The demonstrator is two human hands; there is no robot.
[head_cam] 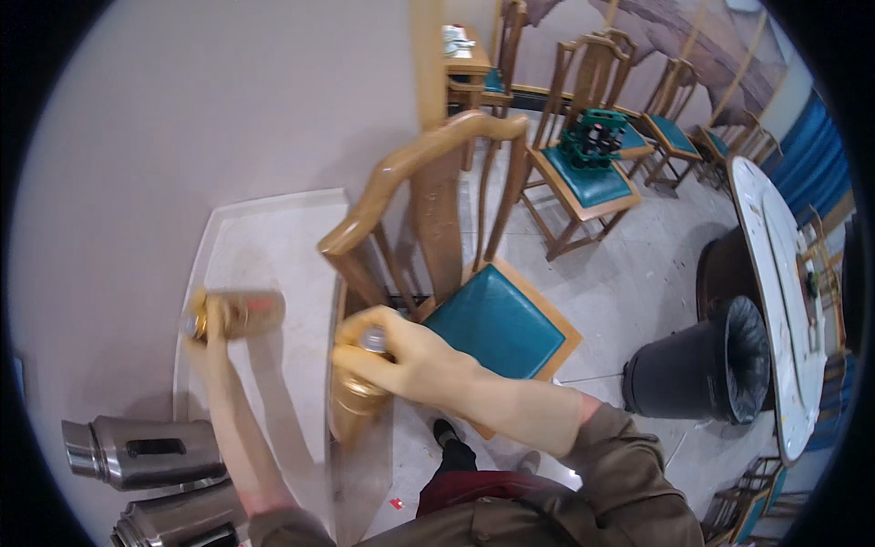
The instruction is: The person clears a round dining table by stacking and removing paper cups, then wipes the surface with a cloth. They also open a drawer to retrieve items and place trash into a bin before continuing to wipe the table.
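Both my hands wear pale yellow rubber gloves. My left hand [208,318] is closed around the gold neck of a blurred bottle [253,314], over the white top of a cabinet [253,246] against the wall. In my right hand [410,349] is a second bottle [362,393] with gold foil and a silver cap, gripped at the neck. It hangs beside the cabinet's front edge, and its lower part is smeared by motion. Two steel thermos jugs [157,451] stand near my left forearm.
Right behind the right hand is a wooden chair [492,328] with a teal seat. Another chair [581,178] bears a green bottle crate [595,137]. A black lined bin [683,372] stands by a round table [786,273]. A small red scrap [397,504] lies low in view.
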